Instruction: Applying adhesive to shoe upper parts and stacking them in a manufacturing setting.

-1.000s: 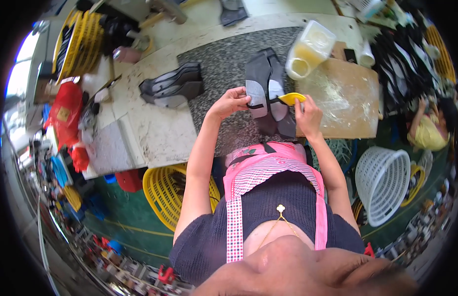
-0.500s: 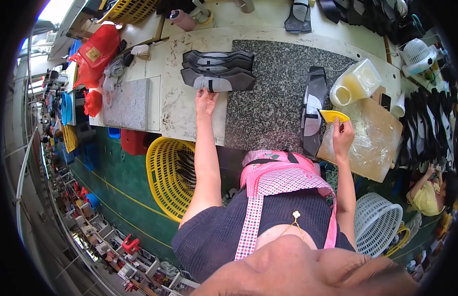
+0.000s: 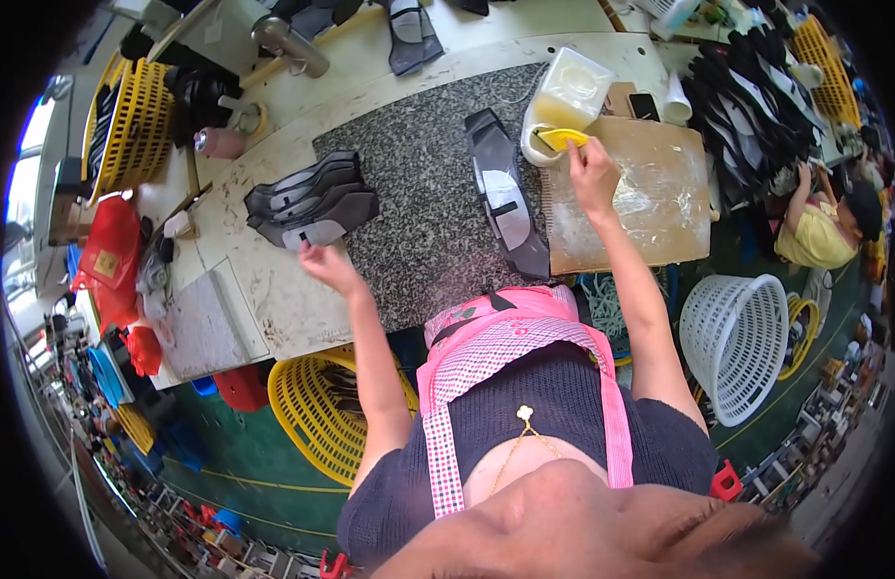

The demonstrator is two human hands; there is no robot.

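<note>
In my right hand (image 3: pixel 594 179) is a yellow scraper (image 3: pixel 563 138), pinched between fingers and thumb. Its edge is at the mouth of a translucent plastic jug (image 3: pixel 575 82) lying on its side, with pale yellowish stuff inside. My left hand (image 3: pixel 330 270) pinches the near edge of the front piece in a stack of black-and-grey curved flat pieces (image 3: pixel 317 198), beside a small black tab. A single piece of the same kind (image 3: pixel 505 198) lies on the speckled granite slab (image 3: pixel 409 174), left of my right hand.
Under the jug lies a smeared brown board (image 3: pixel 650 207) with a phone (image 3: pixel 644 106) at its far edge. Many black pieces (image 3: pixel 746 106) hang at the right near another person (image 3: pixel 819 232). A yellow basket (image 3: pixel 317 415) and a white basket (image 3: pixel 732 338) stand below the table.
My right hand has carried the scraper from the single piece on the slab to the jug's mouth. My left hand stays at the stack's near edge. The whole view has turned.
</note>
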